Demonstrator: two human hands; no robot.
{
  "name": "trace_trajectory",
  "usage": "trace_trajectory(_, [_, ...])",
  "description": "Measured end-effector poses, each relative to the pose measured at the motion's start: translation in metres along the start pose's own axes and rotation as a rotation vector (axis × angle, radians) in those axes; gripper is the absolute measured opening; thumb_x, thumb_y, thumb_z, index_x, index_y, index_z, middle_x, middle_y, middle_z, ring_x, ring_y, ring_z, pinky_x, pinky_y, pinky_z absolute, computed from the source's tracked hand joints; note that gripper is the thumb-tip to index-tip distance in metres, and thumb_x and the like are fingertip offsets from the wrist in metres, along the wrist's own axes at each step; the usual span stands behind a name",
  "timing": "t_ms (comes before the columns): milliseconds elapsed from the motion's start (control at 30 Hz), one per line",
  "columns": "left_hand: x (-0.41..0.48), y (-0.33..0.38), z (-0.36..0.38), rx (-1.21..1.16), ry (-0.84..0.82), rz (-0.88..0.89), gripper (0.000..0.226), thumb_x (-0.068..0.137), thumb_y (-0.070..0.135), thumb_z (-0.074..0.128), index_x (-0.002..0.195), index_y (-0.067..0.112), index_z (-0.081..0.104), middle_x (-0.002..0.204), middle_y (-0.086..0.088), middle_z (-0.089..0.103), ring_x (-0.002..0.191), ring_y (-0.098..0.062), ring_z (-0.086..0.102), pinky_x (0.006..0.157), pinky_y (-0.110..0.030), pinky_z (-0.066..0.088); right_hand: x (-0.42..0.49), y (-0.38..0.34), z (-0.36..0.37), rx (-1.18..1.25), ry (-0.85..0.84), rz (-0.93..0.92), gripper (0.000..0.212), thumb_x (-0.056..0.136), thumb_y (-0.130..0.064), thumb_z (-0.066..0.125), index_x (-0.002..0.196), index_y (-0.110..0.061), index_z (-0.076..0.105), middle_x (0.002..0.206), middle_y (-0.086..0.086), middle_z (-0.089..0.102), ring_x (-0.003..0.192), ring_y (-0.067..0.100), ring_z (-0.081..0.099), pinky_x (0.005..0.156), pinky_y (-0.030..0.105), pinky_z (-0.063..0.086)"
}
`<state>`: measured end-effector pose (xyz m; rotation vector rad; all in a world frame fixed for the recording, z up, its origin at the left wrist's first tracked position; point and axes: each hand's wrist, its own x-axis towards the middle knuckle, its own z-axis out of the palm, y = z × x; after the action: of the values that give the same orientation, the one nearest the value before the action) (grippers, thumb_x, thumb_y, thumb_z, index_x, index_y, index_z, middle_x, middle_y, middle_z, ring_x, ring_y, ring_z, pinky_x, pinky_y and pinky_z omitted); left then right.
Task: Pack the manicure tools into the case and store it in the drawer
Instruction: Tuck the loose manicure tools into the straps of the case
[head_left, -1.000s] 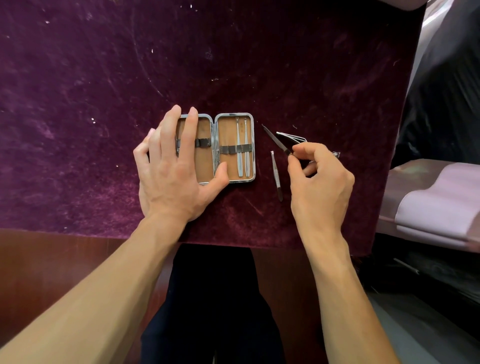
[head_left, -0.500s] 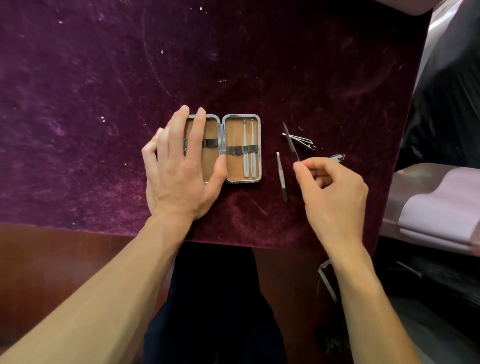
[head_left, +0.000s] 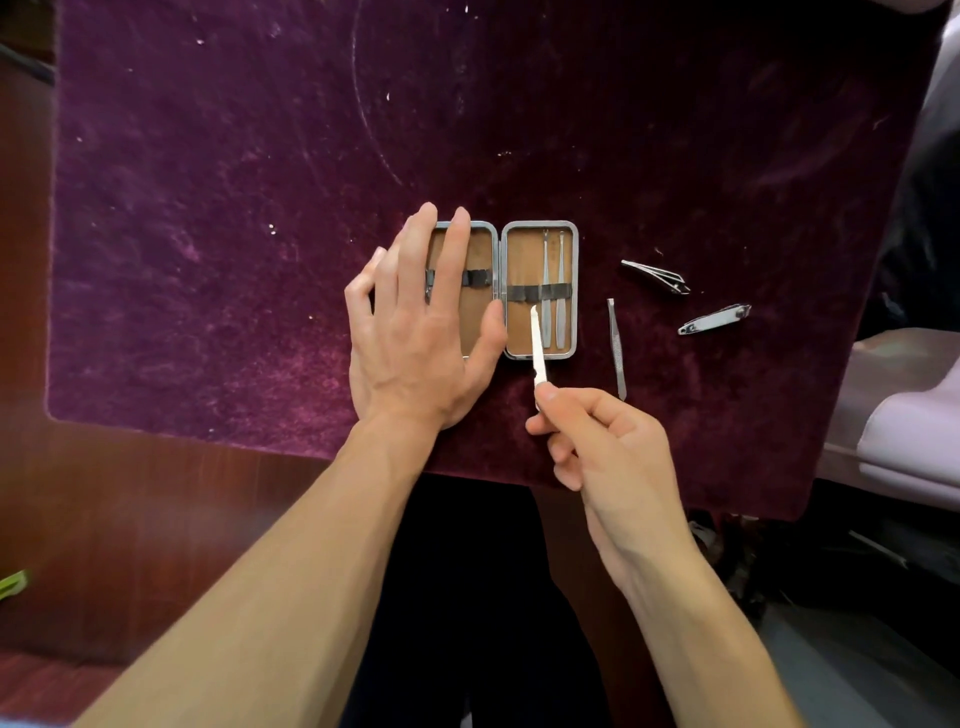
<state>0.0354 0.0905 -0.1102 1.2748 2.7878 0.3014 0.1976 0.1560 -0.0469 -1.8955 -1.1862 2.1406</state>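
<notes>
One case (head_left: 540, 291) lay open and flat on the purple velvet cloth (head_left: 234, 208), its two tan-lined halves side by side, each crossed by one dark elastic band. The left hand (head_left: 415, 332) was spread flat, palm down, over the left half, fingers loose and gripping nothing, the thumb resting along the hinge. In the right half, two slim metal tools (head_left: 553, 291) stood tucked upright under the band, side by side near its right edge. The right hand (head_left: 608, 447) pinched one flat nail file (head_left: 537, 345) between thumb and forefinger, the other fingers curled in; the file's tip lay over the lower part of the right half, just below the band and just left of the two stowed tools. Three more tools lay loose on the cloth to the right of the case: one pair of tweezers (head_left: 617, 348) nearest, lying lengthwise, and two nail clippers further right, an open one (head_left: 657, 276) above and a closed one (head_left: 714, 319) below, apart from each other.
</notes>
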Motion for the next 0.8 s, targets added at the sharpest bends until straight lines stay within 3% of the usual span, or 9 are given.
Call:
trace_trajectory(467, [0.0,-0.001,0.001,-0.001,-0.002,0.0,0.067,0.101,0.052,0.041,0.16,0.02,0.033,0.165,-0.008,0.034,0.145,-0.023,0.04,0.116,-0.044,0.032,0.014,-0.007,0.012,-0.048,0.084,0.07,0.025,0.092,-0.038,0.082,0.073,-0.022,0.084,0.075,0.01,0.08,0.046,0.004,0.051,0.035,0.016,0.033])
trace_trajectory(600, [0.0,-0.001,0.001,-0.004,0.0,-0.001,0.067,0.101,0.052,0.04,0.16,0.02,0.033,0.165,-0.007,0.034,0.144,-0.023,0.041,0.116,-0.044,0.032,0.019,-0.01,0.018,-0.184,0.16,-0.031,0.033,0.091,-0.048,0.08,0.072,-0.021,0.082,0.068,0.004,0.08,0.041,0.002,0.052,0.039,0.012,0.036])
trace_trajectory(733, [0.0,-0.001,0.001,0.0,-0.002,-0.003,0.067,0.101,0.052,0.04,0.16,0.02,0.033,0.165,-0.007,0.034,0.144,-0.023,0.041,0.116,-0.043,0.032,0.021,-0.012,0.023,-0.258,0.222,-0.095,0.035,0.089,-0.057,0.077,0.079,-0.023,0.079,0.067,-0.006,0.08,0.039,0.002,0.055,0.05,0.023,0.042])
trace_trajectory(800, [0.0,-0.001,0.0,0.003,-0.002,-0.002,0.067,0.101,0.052,0.041,0.16,0.02,0.033,0.165,-0.007,0.034,0.144,-0.023,0.042,0.116,-0.043,0.032,0.022,-0.013,0.025,-0.281,0.237,-0.119,0.038,0.089,-0.06,0.075,0.079,-0.024,0.079,0.067,-0.009,0.08,0.037,0.0,0.055,0.054,0.021,0.047])
